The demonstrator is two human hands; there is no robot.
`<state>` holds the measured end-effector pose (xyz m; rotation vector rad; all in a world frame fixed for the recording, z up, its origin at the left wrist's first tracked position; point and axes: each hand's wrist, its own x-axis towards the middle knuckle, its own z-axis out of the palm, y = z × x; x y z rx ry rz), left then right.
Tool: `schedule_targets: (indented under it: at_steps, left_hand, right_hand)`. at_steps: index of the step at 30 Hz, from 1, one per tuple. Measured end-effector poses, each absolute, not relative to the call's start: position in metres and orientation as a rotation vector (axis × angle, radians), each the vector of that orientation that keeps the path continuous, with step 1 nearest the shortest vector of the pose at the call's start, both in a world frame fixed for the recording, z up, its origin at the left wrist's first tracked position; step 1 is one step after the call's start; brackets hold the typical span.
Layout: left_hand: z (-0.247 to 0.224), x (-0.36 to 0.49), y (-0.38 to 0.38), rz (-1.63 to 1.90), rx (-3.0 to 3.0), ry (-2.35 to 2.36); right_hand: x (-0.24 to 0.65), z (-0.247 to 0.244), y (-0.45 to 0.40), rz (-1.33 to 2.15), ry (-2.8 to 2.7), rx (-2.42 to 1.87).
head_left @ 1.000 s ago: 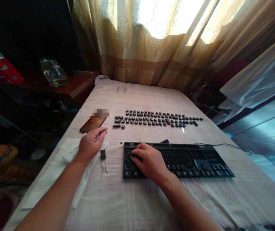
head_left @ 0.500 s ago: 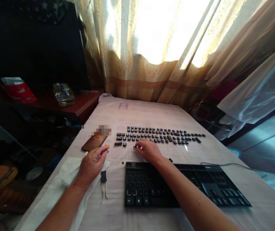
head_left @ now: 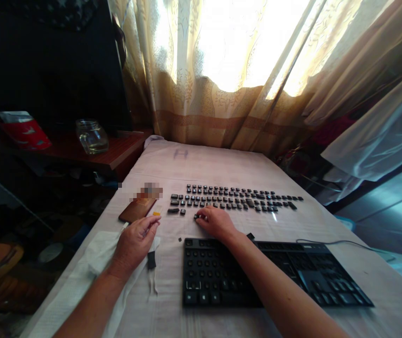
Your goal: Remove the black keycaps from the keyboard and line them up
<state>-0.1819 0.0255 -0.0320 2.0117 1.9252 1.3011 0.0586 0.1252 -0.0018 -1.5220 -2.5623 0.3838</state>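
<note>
My right hand point(head_left: 216, 220) is pinched on a small black keycap point(head_left: 196, 216), low over the cloth just in front of the laid-out rows of keycaps point(head_left: 238, 205). Under my right forearm lies a black keyboard point(head_left: 202, 263), its left part stripped to bare switches while some keys stay in place along the bottom and right. My left hand point(head_left: 135, 241) is closed, thumb against fingers, beside a phone point(head_left: 135, 211); what it may hold is hidden. Near its fingertips is a small yellow piece point(head_left: 156, 213). A dark strip with pale ends point(head_left: 151, 259) lies beside the hand.
White cloth or paper point(head_left: 98, 251) is spread under my left forearm. A cable point(head_left: 345, 242) runs off to the right from the keyboard. On a wooden desk point(head_left: 126, 145) at the left stand a glass jar point(head_left: 91, 138) and a red pouch point(head_left: 25, 131). Curtains point(head_left: 208, 108) hang behind the table.
My right hand has shifted very slightly with the keycap, which now sits a little lower and to the left. My left hand stays nearly still.
</note>
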Motion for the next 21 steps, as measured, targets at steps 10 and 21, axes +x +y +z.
schedule_targets:
  at_steps: [10,21]
  left_hand:
    - [-0.0293,-0.1823,0.0248,1.284,2.022,1.921]
    - [-0.0331,-0.1826,0.0253,1.267,2.054,1.937]
  right_hand:
    - [0.048,-0.0044,0.1278,0.33,-2.548,-1.609]
    - [0.05,-0.0022,0.1314,0.388,-2.571,-1.51]
